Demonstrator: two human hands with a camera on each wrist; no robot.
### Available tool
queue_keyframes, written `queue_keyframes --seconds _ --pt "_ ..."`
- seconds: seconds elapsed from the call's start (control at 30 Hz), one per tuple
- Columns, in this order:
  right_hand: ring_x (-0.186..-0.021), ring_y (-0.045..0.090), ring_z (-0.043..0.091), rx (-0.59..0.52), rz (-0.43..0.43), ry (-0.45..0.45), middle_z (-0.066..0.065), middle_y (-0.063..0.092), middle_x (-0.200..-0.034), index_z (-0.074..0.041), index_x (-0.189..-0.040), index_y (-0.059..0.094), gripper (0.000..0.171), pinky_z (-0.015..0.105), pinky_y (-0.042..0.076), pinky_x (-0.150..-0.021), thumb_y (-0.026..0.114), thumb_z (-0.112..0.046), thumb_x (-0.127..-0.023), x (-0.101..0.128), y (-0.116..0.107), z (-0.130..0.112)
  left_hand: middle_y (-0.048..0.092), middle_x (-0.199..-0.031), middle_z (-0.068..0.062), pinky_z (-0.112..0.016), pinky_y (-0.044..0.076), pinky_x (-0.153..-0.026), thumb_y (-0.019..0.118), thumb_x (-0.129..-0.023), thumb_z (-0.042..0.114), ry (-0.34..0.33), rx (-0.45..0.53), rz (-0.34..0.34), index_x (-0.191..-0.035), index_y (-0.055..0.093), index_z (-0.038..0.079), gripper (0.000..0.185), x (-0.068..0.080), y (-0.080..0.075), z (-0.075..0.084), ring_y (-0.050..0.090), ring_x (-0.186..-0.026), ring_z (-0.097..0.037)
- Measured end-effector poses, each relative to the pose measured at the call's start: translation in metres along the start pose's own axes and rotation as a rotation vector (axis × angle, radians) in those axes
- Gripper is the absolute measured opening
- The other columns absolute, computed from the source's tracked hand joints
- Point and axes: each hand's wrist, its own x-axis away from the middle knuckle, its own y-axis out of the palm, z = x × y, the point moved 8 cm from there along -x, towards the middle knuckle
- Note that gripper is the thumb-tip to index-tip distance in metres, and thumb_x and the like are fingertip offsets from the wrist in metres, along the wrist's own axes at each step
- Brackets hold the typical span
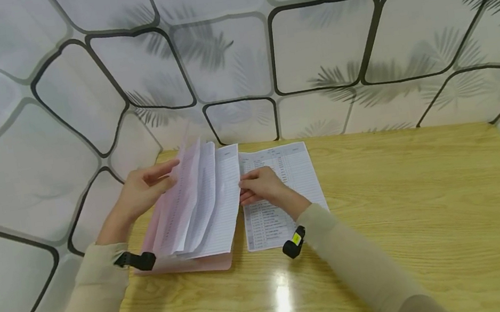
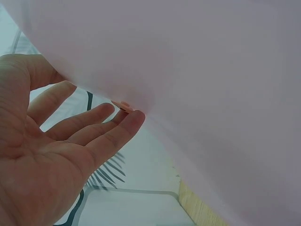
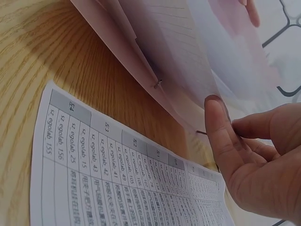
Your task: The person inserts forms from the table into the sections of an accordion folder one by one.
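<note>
While left hand (image 1: 141, 191) with straight fingers props pink folder (image 1: 183, 263) full of sheets (image 1: 209, 205), right hand (image 1: 259, 186) loose on printed list (image 1: 298, 170) beside folder, wooden table (image 1: 409, 218), patterned wall (image 1: 225, 57) behind folder

Both forearms reach toward twelve o'clock. The left hand (image 1: 141, 189) is raised with straight fingers (image 2: 110, 136) pointing to three o'clock; the right hand (image 1: 261, 184) lies low, fingers loosely bent toward nine o'clock.

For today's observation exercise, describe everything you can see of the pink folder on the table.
The pink folder lies open on the wooden table, left of a loose printed sheet. It looks like thin, translucent pink plastic, with white lined pages fanned up inside it. The left hand props its raised cover from behind with straight fingers; the right hand rests beside the pages' right edge.
</note>
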Motion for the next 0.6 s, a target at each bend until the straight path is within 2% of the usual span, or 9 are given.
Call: queue_keyframes --seconds 0.6 --pt "-0.059 0.071 0.015 -0.007 -0.009 -0.004 0.011 0.069 -0.074 0.017 -0.129 0.062 0.031 0.030 0.063 -0.062 0.060 0.001 -0.102 -0.007 0.018 0.000 0.061 -0.146 -0.021 -0.009 0.052 -0.086 0.070 -0.101 0.011 -0.015 -0.016 0.011 -0.144 0.063 0.002 0.045 0.001 -0.002 0.000 0.063 -0.110 0.008"
